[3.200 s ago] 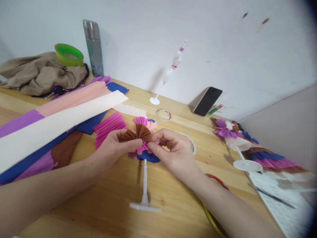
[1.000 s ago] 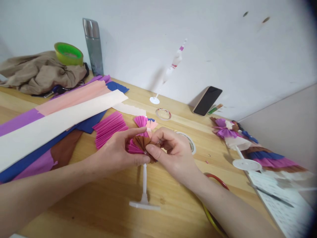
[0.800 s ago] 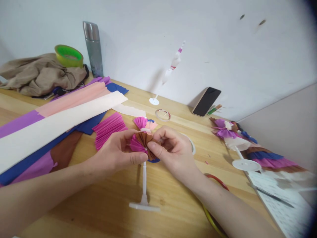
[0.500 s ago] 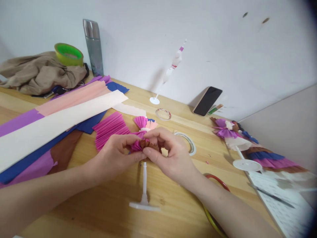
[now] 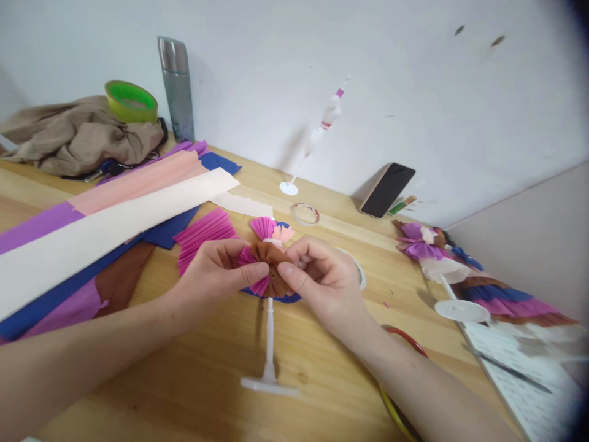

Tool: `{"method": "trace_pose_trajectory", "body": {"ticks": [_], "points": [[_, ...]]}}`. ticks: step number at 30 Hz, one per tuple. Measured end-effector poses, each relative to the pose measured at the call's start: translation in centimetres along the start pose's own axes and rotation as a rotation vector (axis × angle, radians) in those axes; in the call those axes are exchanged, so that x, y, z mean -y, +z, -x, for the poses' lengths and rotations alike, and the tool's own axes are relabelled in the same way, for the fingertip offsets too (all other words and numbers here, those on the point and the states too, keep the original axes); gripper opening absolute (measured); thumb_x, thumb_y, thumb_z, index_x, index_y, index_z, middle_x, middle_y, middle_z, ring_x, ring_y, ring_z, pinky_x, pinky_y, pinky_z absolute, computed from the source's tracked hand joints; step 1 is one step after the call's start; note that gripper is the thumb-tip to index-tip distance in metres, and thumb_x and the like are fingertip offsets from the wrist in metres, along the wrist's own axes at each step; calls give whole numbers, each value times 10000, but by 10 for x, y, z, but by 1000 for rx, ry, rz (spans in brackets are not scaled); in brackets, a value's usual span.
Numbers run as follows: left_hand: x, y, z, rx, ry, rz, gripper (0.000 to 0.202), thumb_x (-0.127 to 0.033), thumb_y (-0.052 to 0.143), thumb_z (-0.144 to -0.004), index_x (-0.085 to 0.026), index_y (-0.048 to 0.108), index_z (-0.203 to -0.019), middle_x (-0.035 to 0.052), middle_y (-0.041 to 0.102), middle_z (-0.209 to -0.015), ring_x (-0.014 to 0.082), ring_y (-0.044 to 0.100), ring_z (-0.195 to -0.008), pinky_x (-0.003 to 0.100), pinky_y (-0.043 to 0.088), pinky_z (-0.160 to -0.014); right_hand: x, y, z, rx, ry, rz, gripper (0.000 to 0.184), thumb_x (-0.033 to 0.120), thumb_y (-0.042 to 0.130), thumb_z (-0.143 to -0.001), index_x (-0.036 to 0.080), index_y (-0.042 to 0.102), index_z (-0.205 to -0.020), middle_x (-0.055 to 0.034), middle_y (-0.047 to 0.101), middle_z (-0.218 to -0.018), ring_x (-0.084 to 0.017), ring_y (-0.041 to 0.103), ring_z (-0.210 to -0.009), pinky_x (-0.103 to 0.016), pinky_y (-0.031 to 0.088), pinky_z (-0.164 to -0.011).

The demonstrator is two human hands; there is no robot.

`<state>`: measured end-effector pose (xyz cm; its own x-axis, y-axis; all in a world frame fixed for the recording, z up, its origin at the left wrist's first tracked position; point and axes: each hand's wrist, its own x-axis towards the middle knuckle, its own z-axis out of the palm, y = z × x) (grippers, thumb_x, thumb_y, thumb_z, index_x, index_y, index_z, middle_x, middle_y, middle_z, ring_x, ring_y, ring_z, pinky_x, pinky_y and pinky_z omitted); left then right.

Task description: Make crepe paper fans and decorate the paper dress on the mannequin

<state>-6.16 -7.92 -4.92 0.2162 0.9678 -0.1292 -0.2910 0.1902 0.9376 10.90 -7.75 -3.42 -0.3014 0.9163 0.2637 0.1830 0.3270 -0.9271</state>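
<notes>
A brown crepe paper rosette [image 5: 271,285] faces me, its pleats fanned round a pinched centre. My left hand [image 5: 221,267] grips its left side, thumb near the centre. My right hand [image 5: 324,279] pinches the right edge between thumb and fingers. Behind the rosette, pink pleated paper [image 5: 263,228] and small peach and blue pieces stick out round a white stem top. Dark blue paper [image 5: 289,298] shows below. The white plastic stand [image 5: 269,344] rises from a flat base on the wooden table. Much of the figure on the stand is hidden by my hands.
At left lie crepe paper strips [image 5: 115,215] and a pleated pink piece [image 5: 205,236]. A tape roll [image 5: 131,101], bottle [image 5: 177,89] and phone [image 5: 388,190] are at the back. A paper-dressed figure [image 5: 418,239] lies right, near a pen [image 5: 513,371]. A thin white stand [image 5: 289,188] stands behind.
The brown paper, bunched and mostly covered by my fingers before, now spreads into a round fan facing me. My fingers have shifted to its sides. Blue paper now shows beneath it.
</notes>
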Motion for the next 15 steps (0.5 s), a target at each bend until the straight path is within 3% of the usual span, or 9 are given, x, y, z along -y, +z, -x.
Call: {"method": "trace_pose_trajectory", "body": {"ticks": [8,15], "points": [[-1,1,0,178,-23,-13,108,-165,774,-665,-151,686,-603,-29,676,-592,104,607,-587,219,493,-619,-2,-1,-1,12,96,-77,156,264,622,-774,196,522,-676,57,500,-536,-76,448,-455,-214,358,-450],[-1,0,-1,254,-13,-58,182,-303,795,-705,-142,709,-687,8,704,-653,148,653,-649,270,518,-683,-9,-1,-3,-11,90,-164,176,287,664,-755,194,537,-678,53,510,-551,-69,433,-456,-206,346,-444]]}}
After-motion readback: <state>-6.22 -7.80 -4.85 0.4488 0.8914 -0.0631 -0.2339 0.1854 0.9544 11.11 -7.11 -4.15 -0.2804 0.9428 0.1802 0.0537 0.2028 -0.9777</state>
